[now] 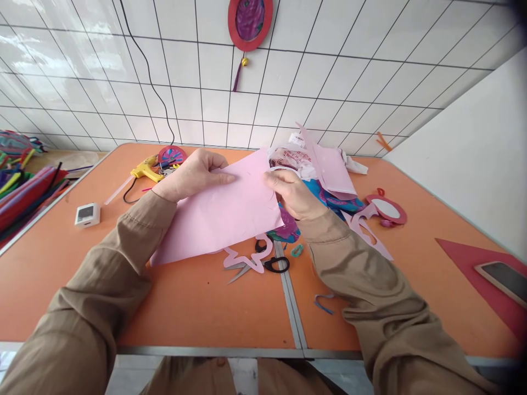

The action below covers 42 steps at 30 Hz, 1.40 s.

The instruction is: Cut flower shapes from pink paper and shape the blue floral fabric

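A sheet of pink paper (pixel 222 214) is held up between my two hands, tilted over the middle of the table. My left hand (pixel 193 174) grips its upper left edge, thumb on the near face and fingers behind. At the right edge, my right hand (pixel 294 192) pinches the sheet between thumb and fingers. Below the sheet lie scissors (pixel 276 265) with black handles, partly covered by a pink paper cut-out (pixel 257 262). Patterned blue and purple cloth (pixel 288 225) shows behind my right hand.
The orange table (pixel 197 312) holds a yellow glue gun (pixel 147 169), a small white device (pixel 88 214), folded pink paper (pixel 331 170), a red ring (pixel 397 214), red paper (pixel 465 260) and a phone (pixel 504 280). A round ornament (pixel 250 24) hangs on the tiled wall.
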### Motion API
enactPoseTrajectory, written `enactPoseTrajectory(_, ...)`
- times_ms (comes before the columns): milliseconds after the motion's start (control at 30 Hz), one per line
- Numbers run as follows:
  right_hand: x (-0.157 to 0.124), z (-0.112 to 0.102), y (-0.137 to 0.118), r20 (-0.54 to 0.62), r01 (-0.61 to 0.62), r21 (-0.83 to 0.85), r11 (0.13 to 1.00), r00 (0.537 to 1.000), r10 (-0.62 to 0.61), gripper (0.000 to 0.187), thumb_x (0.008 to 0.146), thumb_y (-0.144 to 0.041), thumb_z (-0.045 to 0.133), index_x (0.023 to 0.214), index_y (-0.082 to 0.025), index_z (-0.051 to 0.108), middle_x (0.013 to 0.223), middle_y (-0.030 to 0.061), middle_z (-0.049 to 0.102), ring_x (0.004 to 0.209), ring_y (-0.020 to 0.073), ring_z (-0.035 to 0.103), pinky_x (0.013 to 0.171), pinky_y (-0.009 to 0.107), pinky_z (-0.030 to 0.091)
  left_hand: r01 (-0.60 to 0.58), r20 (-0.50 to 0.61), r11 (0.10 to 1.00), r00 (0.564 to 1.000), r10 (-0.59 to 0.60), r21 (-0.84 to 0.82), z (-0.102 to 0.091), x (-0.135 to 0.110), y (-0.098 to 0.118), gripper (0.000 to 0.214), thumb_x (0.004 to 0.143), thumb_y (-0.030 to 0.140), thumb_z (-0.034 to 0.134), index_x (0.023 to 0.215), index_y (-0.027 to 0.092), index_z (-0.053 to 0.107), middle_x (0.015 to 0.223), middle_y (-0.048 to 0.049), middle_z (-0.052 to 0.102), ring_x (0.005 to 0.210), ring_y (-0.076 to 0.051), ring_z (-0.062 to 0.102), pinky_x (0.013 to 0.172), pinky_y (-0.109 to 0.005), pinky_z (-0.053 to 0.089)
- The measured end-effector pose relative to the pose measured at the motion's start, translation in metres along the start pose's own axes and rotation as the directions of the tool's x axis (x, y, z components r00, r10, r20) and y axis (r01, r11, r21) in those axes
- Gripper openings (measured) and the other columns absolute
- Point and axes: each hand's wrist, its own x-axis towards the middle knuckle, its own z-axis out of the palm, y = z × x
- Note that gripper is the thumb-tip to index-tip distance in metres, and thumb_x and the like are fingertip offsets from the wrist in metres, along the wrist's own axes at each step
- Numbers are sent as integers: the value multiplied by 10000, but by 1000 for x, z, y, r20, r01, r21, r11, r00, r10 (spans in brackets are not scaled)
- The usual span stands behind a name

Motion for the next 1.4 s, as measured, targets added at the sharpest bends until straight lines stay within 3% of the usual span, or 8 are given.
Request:
enactPoseTrajectory(233, 0, -5, 0, 36, 100, -126, 987, 995, -96, 347, 693, -394, 819, 567, -183, 573, 590, 2, 574, 630, 163, 562, 536, 274, 434, 13, 8, 999, 1000, -13, 35, -1, 0, 1, 315, 773, 344, 759, 620, 157, 557, 570, 18, 516, 507, -75, 436, 436, -226, 259)
enactPoseTrajectory(500, 2, -4, 3, 22, 63, -142, 988, 998, -60, 371, 696, -428, 806, 562, -190, 556, 576, -3, 554, 634, 163, 558, 536, 273, 436, 22, 0, 999, 1000, -22, 31, 1, -1, 1, 335, 771, 346, 759, 616, 152, 534, 562, 32, 485, 498, -64, 410, 432, -218, 255)
enactPoseTrajectory(667, 2, -4, 4, 80, 44, -76, 996, 996, -38, 335, 597, -373, 844, 574, -183, 569, 594, 0, 589, 672, 187, 592, 568, 291, 467, 19, 3, 999, 1000, -19, 39, 1, -1, 1, 335, 765, 372, 771, 630, 147, 562, 588, 23, 503, 524, -72, 421, 446, -222, 272)
enactPoseTrajectory(900, -3, 2, -1, 69, 3, -22, 1000, 998, -2, 216, 590, -318, 777, 621, -166, 626, 611, -10, 630, 633, 177, 606, 567, 288, 472, -1, 40, 999, 999, 3, -35, -3, -2, -1, 518, 790, 601, 718, 606, 158, 524, 563, 34, 429, 497, -61, 350, 435, -223, 219)
enactPoseTrajectory(1033, -4, 5, -1, 53, 13, -14, 1000, 999, -13, 203, 575, -307, 781, 620, -175, 634, 595, -20, 625, 632, 177, 606, 554, 278, 466, 93, 87, 995, 992, -91, -23, -3, -1, -1, 430, 673, 513, 841, 719, 142, 628, 634, -4, 568, 540, -96, 484, 438, -217, 322)
enactPoseTrajectory(1133, -3, 5, 0, 64, 19, -23, 1000, 998, -17, 249, 572, -326, 810, 586, -180, 609, 583, -20, 608, 619, 170, 594, 552, 278, 467, 135, 88, 991, 987, -135, 4, -1, 0, -1, 359, 680, 435, 840, 718, 143, 635, 641, -12, 595, 540, -105, 507, 436, -220, 350)
enactPoseTrajectory(1267, -2, 3, 2, 103, 10, 1, 1000, 995, -10, 313, 597, -407, 843, 627, -179, 630, 627, 3, 633, 669, 191, 619, 599, 305, 503, 98, 100, 995, 990, -99, 16, 0, 0, -1, 338, 714, 403, 812, 662, 151, 593, 608, 8, 546, 523, -90, 463, 430, -219, 323)
enactPoseTrajectory(1400, -4, 4, 1, 90, 5, -21, 1000, 996, -3, 298, 603, -389, 841, 667, -168, 652, 688, 28, 670, 745, 221, 651, 635, 319, 526, 36, 123, 999, 992, -38, 22, 1, 0, 0, 452, 712, 459, 822, 589, 160, 505, 573, 42, 431, 515, -67, 366, 429, -224, 253)
